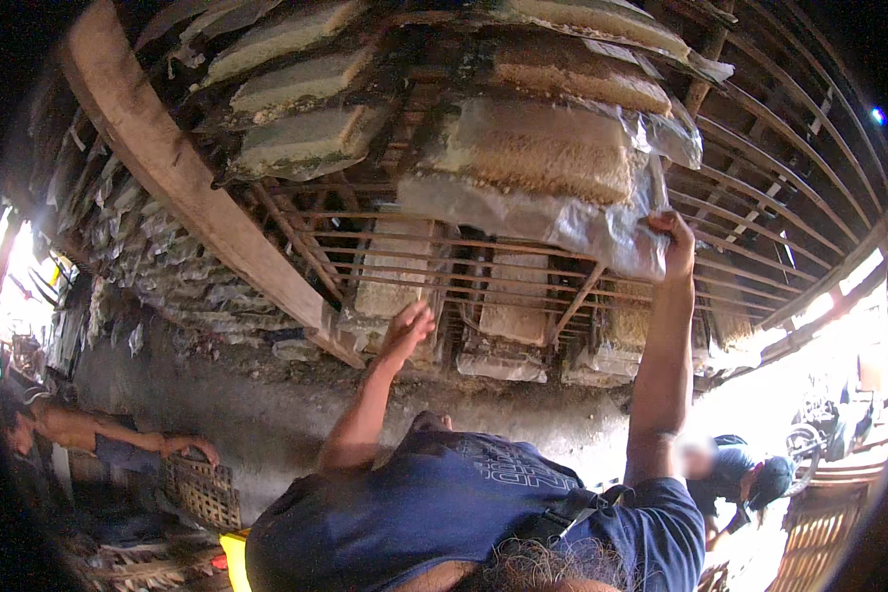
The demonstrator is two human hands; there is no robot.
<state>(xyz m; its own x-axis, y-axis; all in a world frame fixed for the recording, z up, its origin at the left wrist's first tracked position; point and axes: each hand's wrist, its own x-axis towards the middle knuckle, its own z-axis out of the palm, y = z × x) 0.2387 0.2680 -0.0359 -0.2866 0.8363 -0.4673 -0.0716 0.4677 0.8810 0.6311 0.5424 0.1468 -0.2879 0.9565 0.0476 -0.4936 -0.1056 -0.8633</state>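
My right hand (pixel 673 233) is raised, its fingers closed on the crumpled edge of a clear plastic bag (pixel 631 252) around a pale tan, granular slab (pixel 533 148). This bagged slab rests on slatted wooden racking (pixel 750 261), below similar slabs stacked in tiers. My left hand (pixel 407 328) is lifted lower and to the left, fingers loosely curved and apart, holding nothing. It is nearest a wrapped pale slab (pixel 390 271) behind the slats; whether it touches anything there I cannot tell.
A thick wooden beam (pixel 178 168) slants across the upper left, beside rows of hanging bags (pixel 138 266). A co-worker (pixel 94 429) at left has a hand on a woven basket (pixel 202 488); another person (pixel 730 474) bends at lower right, near stacked wooden trays (pixel 819 543).
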